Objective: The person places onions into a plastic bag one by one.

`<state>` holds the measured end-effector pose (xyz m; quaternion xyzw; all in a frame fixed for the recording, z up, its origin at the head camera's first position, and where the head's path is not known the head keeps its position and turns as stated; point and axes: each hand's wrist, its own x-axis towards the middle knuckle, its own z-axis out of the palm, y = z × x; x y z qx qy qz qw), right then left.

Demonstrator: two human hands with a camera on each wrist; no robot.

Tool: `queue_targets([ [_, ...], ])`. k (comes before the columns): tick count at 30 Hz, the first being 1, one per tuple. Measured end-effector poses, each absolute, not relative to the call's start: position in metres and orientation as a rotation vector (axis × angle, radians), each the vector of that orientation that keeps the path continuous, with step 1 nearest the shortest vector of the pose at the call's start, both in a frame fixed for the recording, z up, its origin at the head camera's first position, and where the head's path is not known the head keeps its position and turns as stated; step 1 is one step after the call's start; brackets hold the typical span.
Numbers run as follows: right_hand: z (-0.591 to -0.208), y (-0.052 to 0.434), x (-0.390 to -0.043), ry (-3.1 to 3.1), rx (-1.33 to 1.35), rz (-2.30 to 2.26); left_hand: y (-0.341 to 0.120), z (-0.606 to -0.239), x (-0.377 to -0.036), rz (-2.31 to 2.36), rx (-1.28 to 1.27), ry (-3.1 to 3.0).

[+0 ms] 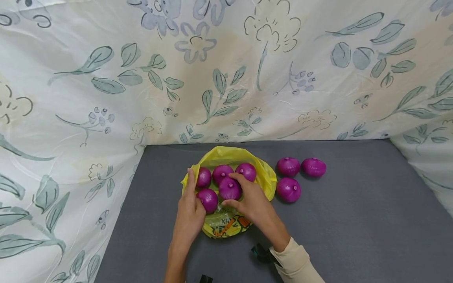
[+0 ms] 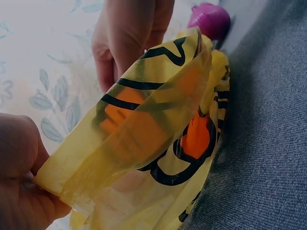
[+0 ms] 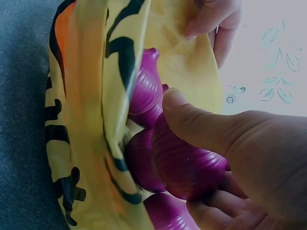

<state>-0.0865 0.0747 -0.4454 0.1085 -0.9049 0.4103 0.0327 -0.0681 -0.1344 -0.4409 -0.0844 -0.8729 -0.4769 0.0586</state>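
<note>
The bag (image 1: 226,153) stands mouth up on the desk (image 1: 354,220). The left hand (image 1: 191,214) pinches the bag's rim at the left; part of its grip is hidden by the plastic. The right hand (image 1: 253,200) grips one onion (image 1: 229,190) inside the bag's mouth, thumb on one side and fingers on the other; the palm side of this onion is covered. Four further onions (image 1: 208,201) show in the bag, partly masked by the hands, the rim and one another. The base of the bag is out of sight, and folds break up its printed lettering. In the left wrist view, the bag wall conceals the contents. Three loose onions (image 1: 288,190) lie on the desk, right of the bag. A dark object (image 1: 206,279), cut off at the head view's lower edge, cannot be identified.
</note>
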Motion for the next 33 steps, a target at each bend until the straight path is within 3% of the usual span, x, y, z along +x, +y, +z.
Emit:
queue_targets([
  [33, -0.465, 0.068, -0.081, -2.786, 0.326, 1.258, -0.132, -0.441, -0.067, -1.412, -0.253, -2.663],
])
